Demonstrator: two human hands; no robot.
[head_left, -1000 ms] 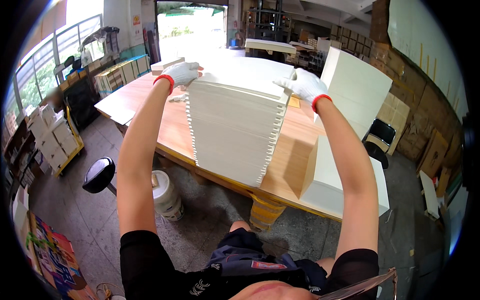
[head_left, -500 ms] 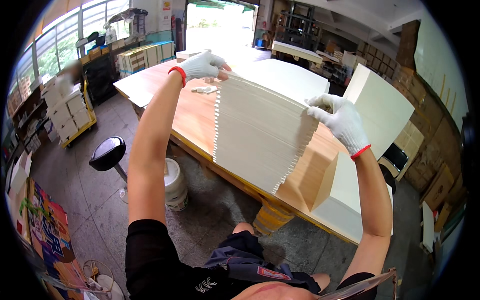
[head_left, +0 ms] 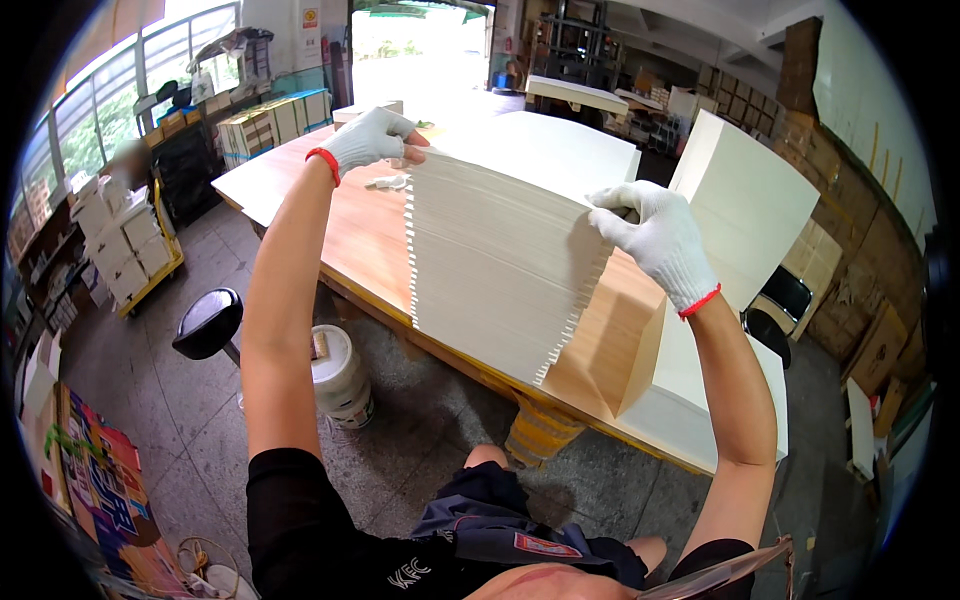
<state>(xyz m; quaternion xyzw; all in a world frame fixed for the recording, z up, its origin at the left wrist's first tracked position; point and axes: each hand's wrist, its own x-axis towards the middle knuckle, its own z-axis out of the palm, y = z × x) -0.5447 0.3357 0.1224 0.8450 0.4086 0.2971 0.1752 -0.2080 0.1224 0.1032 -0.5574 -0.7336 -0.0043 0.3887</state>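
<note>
A fanned-out stack of pale grey-white paper sheets spreads across the wooden table, its left and right edges stepped like teeth. My left hand, in a white glove with a red cuff, pinches the far left corner; bare fingertips show. At the far right corner my right hand, gloved the same way, has thumb and curled fingers closed on the sheets' edge. How many sheets each hand grips cannot be made out. Small white scraps lie just left of the stack, below my left hand.
Beyond the fanned sheets lies a large white stack. Tall white stacks stand to the right and at the near right of the table. A white bucket and a black stool stand on the floor at the left.
The whole scene has shifted slightly left in view. Both hands stay at the far corners of the fanned sheets, with little change in grip.
</note>
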